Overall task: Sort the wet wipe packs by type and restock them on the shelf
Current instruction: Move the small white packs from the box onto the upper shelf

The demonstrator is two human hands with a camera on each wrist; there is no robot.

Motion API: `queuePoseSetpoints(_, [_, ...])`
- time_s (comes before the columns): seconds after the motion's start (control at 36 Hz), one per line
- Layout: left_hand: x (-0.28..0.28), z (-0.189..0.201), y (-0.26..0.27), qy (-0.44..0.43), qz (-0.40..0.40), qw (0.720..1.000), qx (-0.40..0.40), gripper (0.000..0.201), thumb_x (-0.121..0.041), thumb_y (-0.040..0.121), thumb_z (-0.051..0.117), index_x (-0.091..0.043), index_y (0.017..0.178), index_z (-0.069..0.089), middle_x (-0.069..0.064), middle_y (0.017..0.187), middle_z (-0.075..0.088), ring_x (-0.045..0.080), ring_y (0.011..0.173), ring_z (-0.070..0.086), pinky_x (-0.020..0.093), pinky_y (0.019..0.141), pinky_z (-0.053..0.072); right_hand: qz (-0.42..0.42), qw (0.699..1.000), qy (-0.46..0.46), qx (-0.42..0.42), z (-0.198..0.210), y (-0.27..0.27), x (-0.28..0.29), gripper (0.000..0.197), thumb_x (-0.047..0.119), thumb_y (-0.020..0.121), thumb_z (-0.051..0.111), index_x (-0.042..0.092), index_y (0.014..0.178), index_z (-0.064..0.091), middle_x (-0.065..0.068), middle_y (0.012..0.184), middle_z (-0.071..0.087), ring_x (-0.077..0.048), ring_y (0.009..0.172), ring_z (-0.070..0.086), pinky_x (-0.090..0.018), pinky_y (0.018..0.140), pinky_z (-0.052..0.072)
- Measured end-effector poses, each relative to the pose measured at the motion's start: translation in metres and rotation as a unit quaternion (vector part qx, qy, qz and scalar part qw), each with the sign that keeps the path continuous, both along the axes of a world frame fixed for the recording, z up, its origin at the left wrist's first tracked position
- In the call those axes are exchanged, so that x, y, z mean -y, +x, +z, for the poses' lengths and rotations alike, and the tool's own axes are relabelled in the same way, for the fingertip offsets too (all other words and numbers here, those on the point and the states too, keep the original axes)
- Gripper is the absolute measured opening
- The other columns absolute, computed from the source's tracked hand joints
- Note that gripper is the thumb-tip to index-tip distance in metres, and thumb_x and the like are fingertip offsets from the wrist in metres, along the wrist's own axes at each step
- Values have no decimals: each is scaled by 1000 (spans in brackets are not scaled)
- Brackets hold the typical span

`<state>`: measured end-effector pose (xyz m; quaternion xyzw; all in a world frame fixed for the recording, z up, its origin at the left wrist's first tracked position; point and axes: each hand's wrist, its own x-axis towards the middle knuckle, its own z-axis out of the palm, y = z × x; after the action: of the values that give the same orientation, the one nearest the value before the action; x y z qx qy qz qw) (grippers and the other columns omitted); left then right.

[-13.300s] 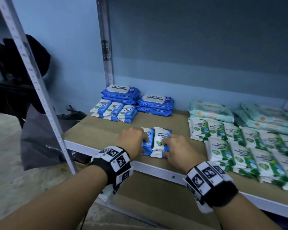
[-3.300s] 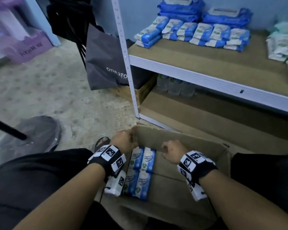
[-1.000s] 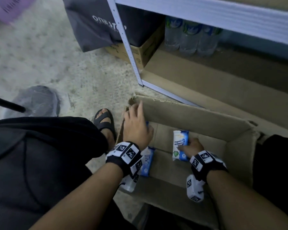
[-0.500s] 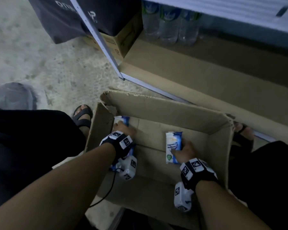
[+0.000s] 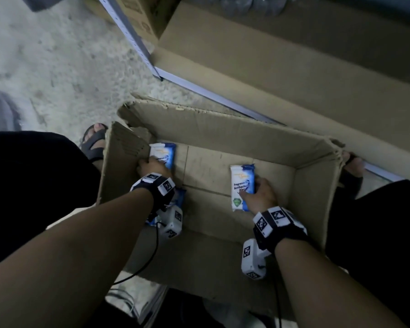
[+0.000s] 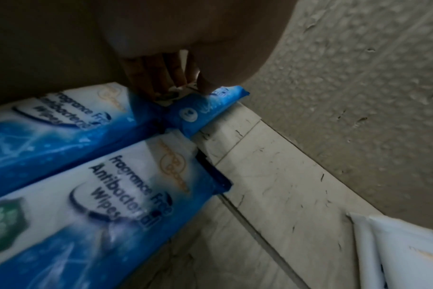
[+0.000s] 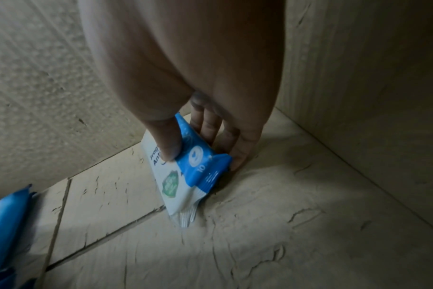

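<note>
An open cardboard box (image 5: 223, 129) stands on the floor between my legs. My right hand (image 5: 253, 188) grips a blue-and-white antibacterial wipe pack (image 5: 242, 185) with the thumb (image 7: 171, 142) on top and fingers beneath. That pack (image 7: 185, 176) is tilted, its near end on the box floor. My left hand (image 5: 152, 165) reaches into the box's far left corner. Its fingertips (image 6: 161, 78) pinch the sealed end of a blue pack (image 6: 198, 111). Two like packs (image 6: 99, 195) lie side by side under that wrist.
The shelf's bottom board (image 5: 294, 67), lined with cardboard, runs just beyond the box. Its metal upright (image 5: 133, 36) stands at the far left. A sandalled foot (image 5: 94, 140) flanks the box on the left and another (image 5: 350, 171) on the right. A small carton (image 5: 140, 15) sits under the shelf.
The left hand has dropped from the box's left wall down onto the packs in the corner. The right hand keeps hold of its pack, shifted slightly right.
</note>
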<state>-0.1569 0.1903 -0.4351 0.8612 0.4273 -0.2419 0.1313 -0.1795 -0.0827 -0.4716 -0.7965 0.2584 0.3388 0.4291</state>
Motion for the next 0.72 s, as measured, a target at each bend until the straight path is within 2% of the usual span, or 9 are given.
queuePoseSetpoints(0.11, [6, 6, 6, 0, -19, 999, -41, 42, -23, 103, 41, -4, 141, 38, 22, 143, 34, 39, 129, 37, 43, 109, 31, -8, 1000, 3, -2, 4, 1, -1, 43, 18, 84, 75, 22, 122, 55, 5, 98, 65, -13, 73, 60, -30, 74, 55])
queuePoseSetpoints(0.22, [3, -6, 11, -53, 55, 997, -8, 57, -26, 94, 54, -15, 144, 30, 22, 135, 44, 43, 119, 51, 51, 103, 40, -25, 999, 15, -15, 7, 2, 0, 43, 18, 84, 76, 24, 121, 55, 5, 97, 65, -5, 67, 58, -30, 71, 56])
queuePoseSetpoints(0.28, [1, -6, 14, -76, 67, 995, -14, 61, -28, 91, 61, -15, 143, 30, 22, 133, 46, 42, 116, 54, 51, 101, 43, -28, 999, 20, -20, 9, 3, 0, 43, 18, 84, 76, 23, 121, 55, 4, 98, 64, -6, 68, 59, -31, 72, 57])
queuePoseSetpoints(0.36, [-4, -5, 19, -82, 78, 994, -13, 71, -29, 88, 69, -15, 145, 28, 21, 141, 41, 40, 126, 49, 49, 106, 40, -31, 999, 21, -19, 11, 4, 0, 44, 17, 84, 76, 22, 122, 56, 5, 99, 64, -11, 73, 61, -31, 73, 57])
queuePoseSetpoints(0.47, [-10, -6, 18, -69, 53, 996, -36, 84, -37, 92, 65, -7, 151, 14, 20, 152, 27, 35, 139, 34, 44, 113, 31, -45, 999, 13, -14, 13, 2, -3, 43, 18, 84, 75, 25, 122, 56, 9, 91, 62, -4, 68, 59, -33, 72, 59])
queuePoseSetpoints(0.53, [-11, -5, 19, -57, 39, 996, -59, 77, -44, 93, 60, -6, 149, 24, 20, 150, 31, 36, 135, 37, 45, 112, 33, -51, 999, 1, -5, 13, 2, -6, 43, 19, 83, 74, 26, 121, 56, 6, 96, 64, -6, 70, 61, -35, 73, 60])
queuePoseSetpoints(0.58, [-12, -3, 18, -57, 24, 997, -53, 61, -42, 93, 56, -10, 142, 40, 17, 142, 43, 38, 128, 44, 45, 109, 37, -47, 999, -7, 9, 12, 1, -8, 44, 17, 81, 76, 23, 120, 56, 0, 107, 66, -13, 79, 65, -34, 70, 60])
queuePoseSetpoints(0.67, [-11, -11, 16, -54, -28, 996, -68, 51, -35, 95, 54, -14, 141, 45, 13, 147, 38, 36, 133, 39, 43, 111, 35, -19, 999, -24, 26, 12, 3, -9, 49, 18, 74, 82, 21, 116, 57, -4, 116, 61, -20, 91, 66, -23, 58, 54])
queuePoseSetpoints(0.72, [-7, -14, 17, -56, -24, 996, -67, 51, -27, 93, 60, -7, 138, 49, 19, 146, 41, 38, 131, 44, 42, 106, 40, 18, 998, -50, 30, 11, 5, -8, 49, 20, 72, 84, 21, 114, 58, -5, 115, 62, -20, 93, 66, -26, 62, 56])
